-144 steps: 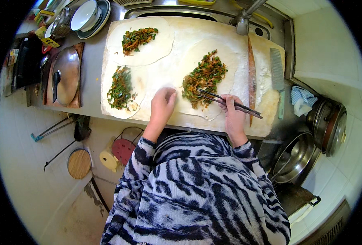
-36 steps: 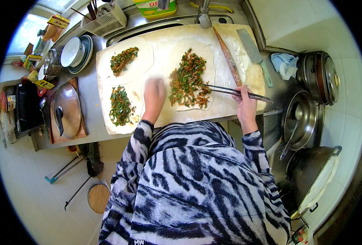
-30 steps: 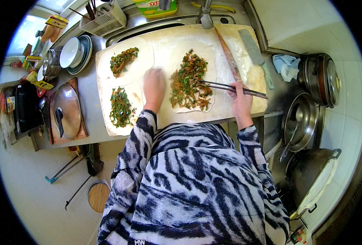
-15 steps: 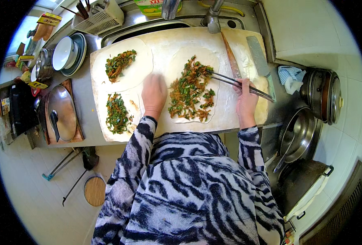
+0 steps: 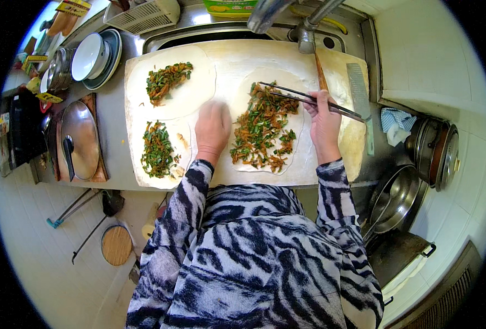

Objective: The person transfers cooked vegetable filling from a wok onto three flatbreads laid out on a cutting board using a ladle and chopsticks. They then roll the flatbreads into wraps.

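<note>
Head view: the right hand (image 5: pixel 324 122) pinches 2 chopsticks (image 5: pixel 308 100) over the loose filling (image 5: pixel 262 129) on a round dough sheet (image 5: pixel 296 159) at the board's (image 5: pixel 226 55) middle. The left hand (image 5: pixel 212 129) lies flat, empty, beside it. The thin dough looks soft and tearable; lift by its edge.
</note>
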Action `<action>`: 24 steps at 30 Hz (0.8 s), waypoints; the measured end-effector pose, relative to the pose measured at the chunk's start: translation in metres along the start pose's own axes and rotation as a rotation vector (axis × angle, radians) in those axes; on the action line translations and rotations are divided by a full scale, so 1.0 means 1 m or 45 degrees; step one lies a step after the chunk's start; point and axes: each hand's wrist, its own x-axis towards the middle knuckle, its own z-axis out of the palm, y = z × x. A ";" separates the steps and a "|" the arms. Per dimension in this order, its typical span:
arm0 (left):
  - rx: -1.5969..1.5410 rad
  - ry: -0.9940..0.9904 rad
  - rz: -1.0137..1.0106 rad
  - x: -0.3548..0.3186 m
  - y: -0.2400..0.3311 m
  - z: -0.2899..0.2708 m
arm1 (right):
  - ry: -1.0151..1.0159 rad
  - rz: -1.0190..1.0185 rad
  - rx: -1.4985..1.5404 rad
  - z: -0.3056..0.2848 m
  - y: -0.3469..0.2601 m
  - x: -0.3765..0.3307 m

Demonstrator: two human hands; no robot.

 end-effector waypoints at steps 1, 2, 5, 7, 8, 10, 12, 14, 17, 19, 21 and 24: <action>-0.011 0.005 0.008 0.000 0.000 0.000 | 0.015 0.006 -0.033 0.000 -0.004 0.000; -0.023 0.010 0.016 0.000 -0.001 -0.001 | 0.031 0.011 -0.067 -0.003 -0.010 -0.002; -0.041 0.045 0.016 0.000 0.000 -0.001 | 0.023 0.057 -0.182 -0.016 -0.017 -0.014; -0.036 0.073 0.022 0.000 0.000 -0.002 | -0.005 0.137 -0.291 -0.018 -0.016 -0.022; -0.034 0.086 0.026 0.000 0.000 -0.002 | -0.064 0.166 -0.297 -0.019 -0.009 -0.022; -0.071 0.088 0.036 0.001 -0.001 0.000 | -0.075 0.118 -0.238 -0.009 -0.001 -0.018; -0.091 0.097 0.046 0.001 -0.001 0.002 | -0.068 0.073 -0.120 0.004 0.010 -0.010; -0.097 0.115 0.043 0.000 -0.001 0.002 | -0.099 0.044 -0.100 0.010 0.011 -0.001; -0.060 0.149 0.076 -0.001 -0.004 0.003 | -0.049 0.023 -0.088 0.009 0.003 -0.002; -0.057 0.153 0.069 0.000 -0.002 0.001 | 0.015 0.001 -0.099 -0.003 -0.005 -0.004; -0.060 0.144 0.058 0.000 0.002 -0.001 | 0.011 0.018 -0.111 -0.013 0.000 -0.001; -0.075 0.130 0.054 0.002 0.002 -0.002 | -0.003 -0.024 -0.088 -0.004 0.006 0.005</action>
